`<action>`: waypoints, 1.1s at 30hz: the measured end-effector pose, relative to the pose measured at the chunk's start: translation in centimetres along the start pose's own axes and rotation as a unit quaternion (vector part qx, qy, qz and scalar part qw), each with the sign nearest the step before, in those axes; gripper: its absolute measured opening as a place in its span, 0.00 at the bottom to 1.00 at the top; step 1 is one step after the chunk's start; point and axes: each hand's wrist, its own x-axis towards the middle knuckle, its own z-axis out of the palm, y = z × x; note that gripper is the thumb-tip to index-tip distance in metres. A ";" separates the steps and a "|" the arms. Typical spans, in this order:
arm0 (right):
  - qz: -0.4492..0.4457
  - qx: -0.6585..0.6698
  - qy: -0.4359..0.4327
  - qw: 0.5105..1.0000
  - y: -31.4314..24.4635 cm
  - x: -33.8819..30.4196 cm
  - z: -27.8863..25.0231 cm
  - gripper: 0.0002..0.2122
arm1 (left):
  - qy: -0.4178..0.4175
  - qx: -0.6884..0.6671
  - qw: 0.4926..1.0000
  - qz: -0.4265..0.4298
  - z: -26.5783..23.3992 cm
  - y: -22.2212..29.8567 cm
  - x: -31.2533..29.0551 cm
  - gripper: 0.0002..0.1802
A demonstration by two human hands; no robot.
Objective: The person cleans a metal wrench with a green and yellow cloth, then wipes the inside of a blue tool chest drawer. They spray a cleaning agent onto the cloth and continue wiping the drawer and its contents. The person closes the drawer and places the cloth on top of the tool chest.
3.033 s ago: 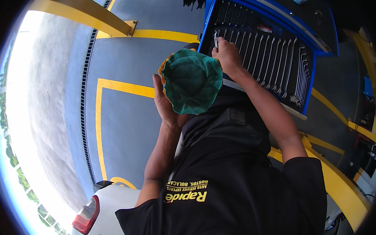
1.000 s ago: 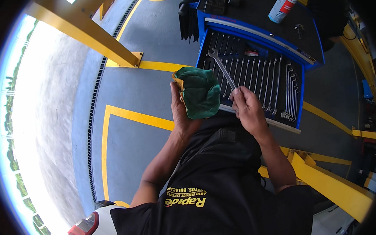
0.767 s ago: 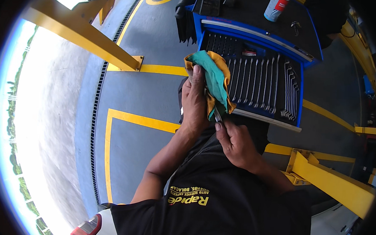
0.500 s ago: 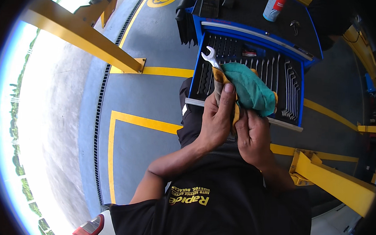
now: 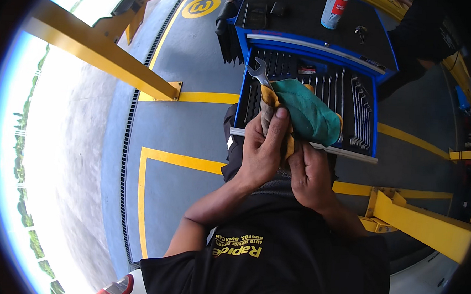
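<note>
A silver open-end wrench sticks up out of a cloth, green with yellow-brown parts, bunched around its shaft. My left hand is closed on the wrapped wrench, its thumb pressed along the cloth. Close beside it, my right hand is pinched shut at the bottom of the bundle; the wrench's lower end is hidden there. Both hands are over the front edge of an open drawer. Rows of wrenches lie in the drawer's black insert, partly hidden by the cloth.
The drawer belongs to a blue tool cabinet with a spray can on top. Another person in dark clothes is at the upper right. Yellow steel beams stand left and lower right.
The wrench head has turned slightly, and both hands with the bundle have shifted a little left. More of the other person shows at the upper right.
</note>
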 end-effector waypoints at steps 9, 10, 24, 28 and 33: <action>0.038 0.013 0.048 0.998 0.3 0.0 -0.4 0.13 | -0.012 -0.091 0.994 -0.051 0.7 -2.4 0.7 0.19; 0.006 0.033 0.094 0.995 0.5 0.3 0.1 0.14 | -0.033 -0.072 0.995 -0.055 1.1 -3.0 -0.1 0.20; 0.071 -0.056 0.077 0.993 3.7 -1.1 -6.0 0.14 | 0.119 -0.081 0.975 -0.169 1.1 -1.8 0.0 0.24; 0.043 0.091 -0.027 0.995 4.4 -3.9 -1.4 0.17 | 0.059 -0.126 0.988 -0.068 0.2 -4.0 -1.4 0.22; -0.018 0.102 -0.071 0.992 3.6 -4.0 -1.8 0.20 | -0.019 0.016 0.998 0.061 0.2 -2.5 -2.9 0.26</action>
